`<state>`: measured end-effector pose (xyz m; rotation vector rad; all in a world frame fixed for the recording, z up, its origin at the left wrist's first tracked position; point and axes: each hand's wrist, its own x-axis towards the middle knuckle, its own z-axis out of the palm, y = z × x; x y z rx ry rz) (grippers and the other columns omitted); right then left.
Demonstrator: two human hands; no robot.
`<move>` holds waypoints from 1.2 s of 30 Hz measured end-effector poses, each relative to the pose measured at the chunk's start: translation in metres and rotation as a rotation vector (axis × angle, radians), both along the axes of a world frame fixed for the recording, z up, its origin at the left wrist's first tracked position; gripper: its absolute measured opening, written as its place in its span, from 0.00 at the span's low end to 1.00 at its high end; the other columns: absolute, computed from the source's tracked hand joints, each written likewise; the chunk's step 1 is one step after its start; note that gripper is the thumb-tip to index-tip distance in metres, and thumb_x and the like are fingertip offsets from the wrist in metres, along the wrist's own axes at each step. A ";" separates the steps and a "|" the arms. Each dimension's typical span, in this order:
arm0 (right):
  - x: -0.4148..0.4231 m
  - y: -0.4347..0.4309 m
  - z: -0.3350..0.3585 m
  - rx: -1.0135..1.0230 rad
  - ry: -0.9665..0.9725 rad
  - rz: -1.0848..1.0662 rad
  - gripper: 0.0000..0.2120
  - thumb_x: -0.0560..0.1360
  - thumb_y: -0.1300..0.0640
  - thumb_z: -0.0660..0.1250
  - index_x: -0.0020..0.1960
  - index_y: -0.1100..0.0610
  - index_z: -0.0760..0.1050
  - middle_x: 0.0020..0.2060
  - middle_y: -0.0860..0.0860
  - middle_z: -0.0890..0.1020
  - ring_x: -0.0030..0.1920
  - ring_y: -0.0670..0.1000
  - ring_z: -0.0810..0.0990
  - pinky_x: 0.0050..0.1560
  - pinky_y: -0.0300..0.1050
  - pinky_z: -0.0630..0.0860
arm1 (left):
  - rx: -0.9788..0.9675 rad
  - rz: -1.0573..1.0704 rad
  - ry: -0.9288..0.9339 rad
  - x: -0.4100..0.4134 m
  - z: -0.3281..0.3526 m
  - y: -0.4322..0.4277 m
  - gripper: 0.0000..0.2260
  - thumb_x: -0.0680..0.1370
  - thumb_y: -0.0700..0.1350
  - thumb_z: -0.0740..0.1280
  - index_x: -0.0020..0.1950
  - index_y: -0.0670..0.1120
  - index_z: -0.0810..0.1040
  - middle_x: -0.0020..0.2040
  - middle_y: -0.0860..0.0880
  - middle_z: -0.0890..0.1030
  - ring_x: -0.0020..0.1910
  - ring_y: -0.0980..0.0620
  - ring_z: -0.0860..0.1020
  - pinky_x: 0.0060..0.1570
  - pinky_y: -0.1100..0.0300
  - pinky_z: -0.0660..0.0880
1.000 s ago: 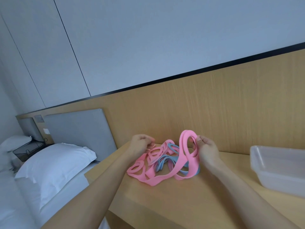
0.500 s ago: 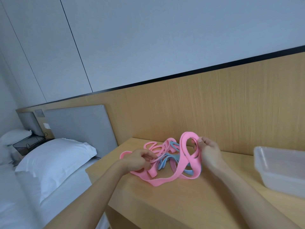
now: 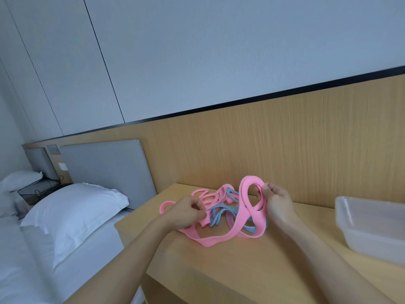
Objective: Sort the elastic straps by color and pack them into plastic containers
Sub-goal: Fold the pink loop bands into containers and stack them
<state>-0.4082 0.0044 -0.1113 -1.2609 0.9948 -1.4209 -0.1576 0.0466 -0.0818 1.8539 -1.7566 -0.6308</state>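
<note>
A tangle of elastic straps lies on the wooden table (image 3: 252,266) near the wall panel. The pink strap (image 3: 248,207) has several oval loops and is wound around a blue strap (image 3: 221,212) underneath. My right hand (image 3: 277,205) pinches the top of a raised pink loop, holding it upright. Over the left part of the tangle, my left hand (image 3: 186,212) has its fingers closed on a pink section. A clear plastic container (image 3: 363,229) stands at the right edge of the table, apart from the straps.
A bed with a white pillow (image 3: 72,213) lies to the left, below the table edge. A grey headboard (image 3: 109,170) and a black wire basket (image 3: 37,189) stand behind it. A wooden wall panel (image 3: 285,145) backs the table.
My left hand has pulled a pink section leftward and toward me, spreading the tangle; a pink loop now sticks out to the left. My right hand keeps holding the raised loop.
</note>
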 end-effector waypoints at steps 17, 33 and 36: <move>-0.002 0.000 0.000 0.005 -0.027 0.000 0.17 0.85 0.62 0.58 0.40 0.58 0.79 0.35 0.54 0.78 0.37 0.51 0.71 0.38 0.46 0.66 | -0.069 0.006 0.096 -0.015 0.016 -0.003 0.07 0.82 0.39 0.65 0.45 0.45 0.79 0.40 0.50 0.79 0.36 0.57 0.75 0.38 0.67 0.73; 0.012 0.032 0.015 -0.494 0.279 -0.057 0.10 0.83 0.64 0.61 0.56 0.57 0.81 0.49 0.50 0.84 0.51 0.50 0.80 0.52 0.45 0.75 | -0.289 -0.106 0.265 -0.082 0.076 0.008 0.11 0.82 0.43 0.67 0.41 0.47 0.84 0.29 0.60 0.81 0.27 0.65 0.75 0.29 0.72 0.69; 0.011 0.034 0.016 -0.547 0.277 -0.102 0.10 0.82 0.64 0.62 0.55 0.57 0.81 0.48 0.49 0.82 0.51 0.49 0.79 0.51 0.45 0.73 | -0.286 -0.087 0.279 -0.084 0.079 0.009 0.10 0.82 0.43 0.67 0.43 0.44 0.86 0.34 0.57 0.82 0.30 0.64 0.76 0.34 0.69 0.72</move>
